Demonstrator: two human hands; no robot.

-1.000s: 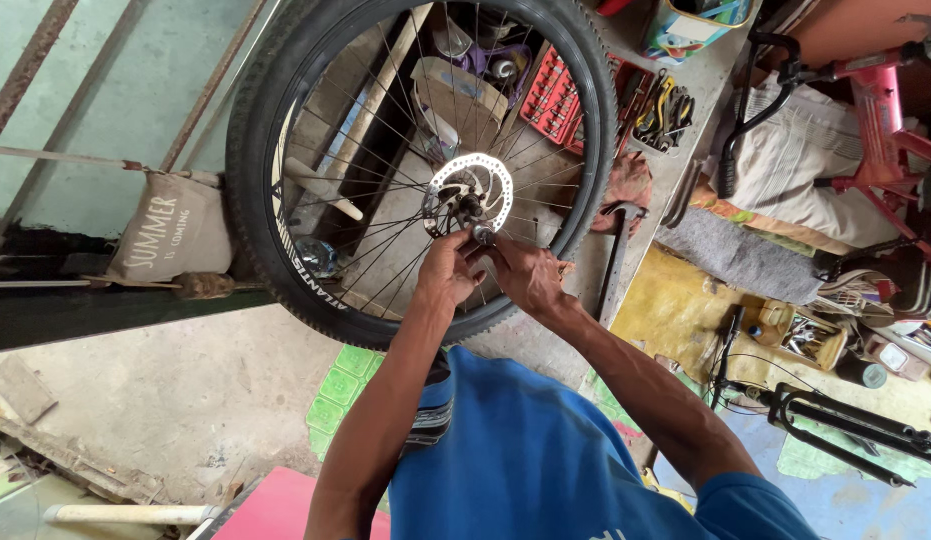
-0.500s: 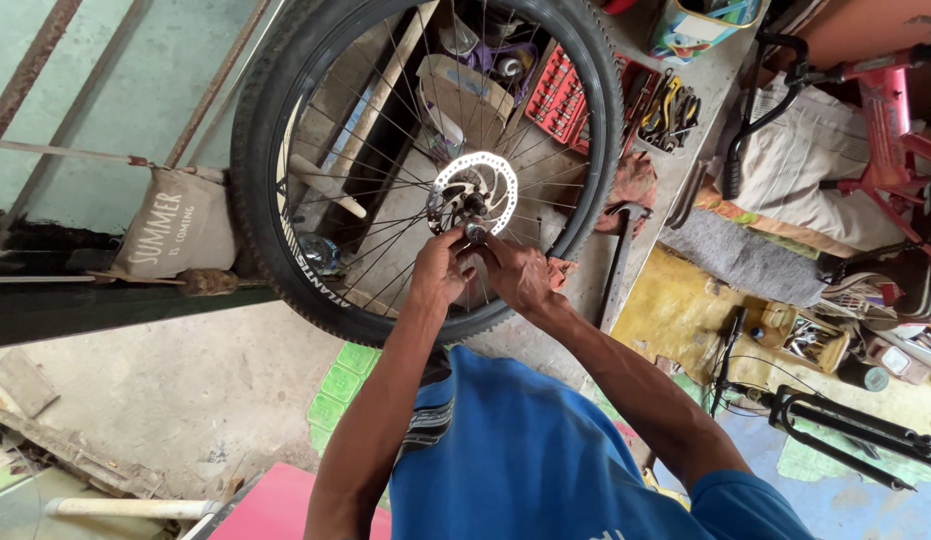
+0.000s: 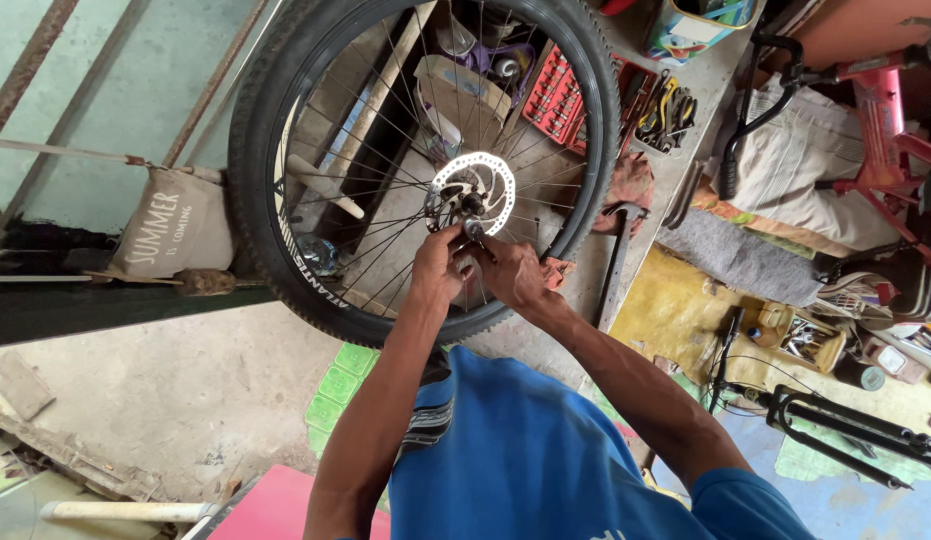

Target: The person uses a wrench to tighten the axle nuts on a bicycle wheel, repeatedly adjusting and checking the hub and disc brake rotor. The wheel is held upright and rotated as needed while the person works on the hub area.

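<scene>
Bicycle wheel (image 3: 286, 230) stands upright; both hands, left (image 3: 438, 268) and right (image 3: 511, 272), pinch its hub axle (image 3: 473, 226).

Little has shifted in the last second. The left hand (image 3: 441, 268) has crept a touch higher along the spokes, its fingertips now closer under the hub (image 3: 473, 205) of the bicycle wheel (image 3: 286, 240). The right hand (image 3: 511, 272) has turned slightly at the wrist, with its grip drawn in tighter just below the brake disc (image 3: 491, 175). The wheel itself has slid a little to the right before them, rim and all.
</scene>
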